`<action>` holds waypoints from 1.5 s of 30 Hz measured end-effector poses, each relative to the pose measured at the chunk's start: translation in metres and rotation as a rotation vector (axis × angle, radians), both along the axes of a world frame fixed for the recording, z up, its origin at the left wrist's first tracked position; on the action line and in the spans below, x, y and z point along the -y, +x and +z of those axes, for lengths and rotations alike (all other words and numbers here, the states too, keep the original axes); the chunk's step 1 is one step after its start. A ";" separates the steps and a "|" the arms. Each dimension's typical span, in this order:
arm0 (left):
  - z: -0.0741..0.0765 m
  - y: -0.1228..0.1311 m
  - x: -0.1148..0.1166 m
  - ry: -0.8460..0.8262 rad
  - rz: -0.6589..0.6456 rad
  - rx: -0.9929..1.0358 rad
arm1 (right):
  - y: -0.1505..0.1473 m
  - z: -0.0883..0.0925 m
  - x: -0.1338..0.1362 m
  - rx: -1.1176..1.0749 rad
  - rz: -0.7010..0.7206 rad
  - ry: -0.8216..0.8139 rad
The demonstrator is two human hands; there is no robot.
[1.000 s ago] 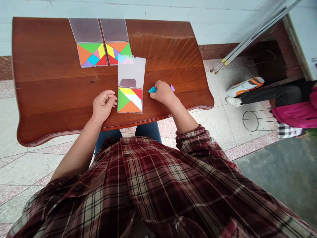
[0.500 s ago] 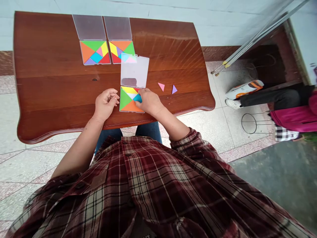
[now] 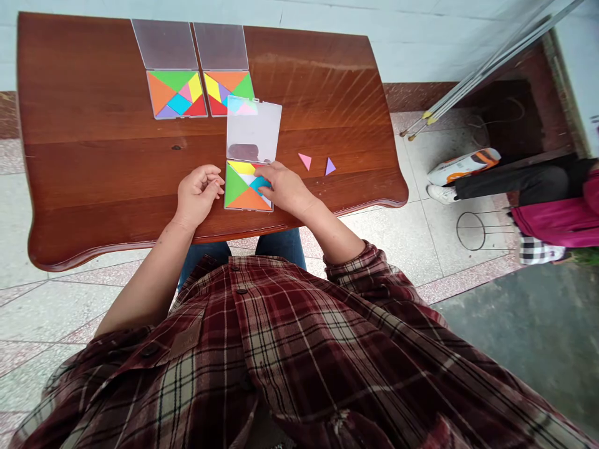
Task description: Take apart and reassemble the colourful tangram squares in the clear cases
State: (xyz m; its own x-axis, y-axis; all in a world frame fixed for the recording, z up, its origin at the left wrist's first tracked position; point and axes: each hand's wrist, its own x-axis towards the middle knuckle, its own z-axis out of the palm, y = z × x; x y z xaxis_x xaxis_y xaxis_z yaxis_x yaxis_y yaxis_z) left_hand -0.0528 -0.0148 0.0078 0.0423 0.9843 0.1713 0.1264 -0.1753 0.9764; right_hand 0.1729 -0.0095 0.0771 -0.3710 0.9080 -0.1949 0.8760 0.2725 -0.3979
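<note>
In the head view an open tangram case (image 3: 226, 187) lies near the table's front edge, its clear lid (image 3: 254, 131) folded back. Inside are a green triangle (image 3: 235, 189), an orange triangle (image 3: 249, 199), a yellow piece (image 3: 241, 167) and a partly covered red piece. My right hand (image 3: 287, 190) is over the case's right side, thumb and fingers closed around a blue tangram square (image 3: 259, 183). Left of the case rests my left hand (image 3: 199, 192), fingers curled in and nothing visible in them. A pink triangle (image 3: 306, 161) and a purple triangle (image 3: 330, 166) lie loose to the right.
Two filled tangram cases, a left one (image 3: 153, 113) and a right one (image 3: 216, 114), lie open at the back of the wooden table (image 3: 103, 168). The front case's lid overlaps the right one. Crutches (image 3: 449, 93) lean at the right; another person's leg (image 3: 510, 187) shows there.
My right hand has shifted slightly right, its thumb drawn back, so more of the blue square shows. My left hand stays beside the case. The view has shifted a little.
</note>
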 end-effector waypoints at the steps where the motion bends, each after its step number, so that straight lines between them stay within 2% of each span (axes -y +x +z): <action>1: 0.000 0.000 0.000 -0.004 -0.001 -0.003 | 0.000 -0.001 -0.001 -0.006 0.028 -0.016; 14: 0.001 0.000 0.000 0.010 0.002 0.000 | 0.005 0.000 -0.010 0.030 0.141 -0.099; 22: 0.000 0.000 0.000 0.003 0.000 -0.007 | 0.018 0.004 -0.015 0.002 0.150 -0.047; 29: 0.000 -0.001 -0.001 0.000 0.005 -0.012 | 0.014 -0.003 -0.025 0.063 0.218 -0.066; 35: -0.002 -0.001 -0.001 -0.006 0.014 0.006 | 0.015 -0.003 -0.029 0.018 0.233 -0.068; 40: 0.001 0.000 0.000 -0.004 0.010 0.011 | 0.022 0.006 -0.024 -0.055 0.142 -0.058; 45: 0.004 0.000 0.001 -0.002 0.009 -0.023 | 0.051 0.007 -0.028 -0.085 -0.152 0.067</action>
State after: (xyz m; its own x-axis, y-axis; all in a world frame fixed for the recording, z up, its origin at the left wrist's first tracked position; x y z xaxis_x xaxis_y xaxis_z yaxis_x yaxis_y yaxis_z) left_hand -0.0525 -0.0159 0.0118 0.0369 0.9850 0.1686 0.1502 -0.1723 0.9735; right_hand 0.2236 0.0180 0.0843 -0.2407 0.9648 -0.1061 0.8730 0.1674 -0.4581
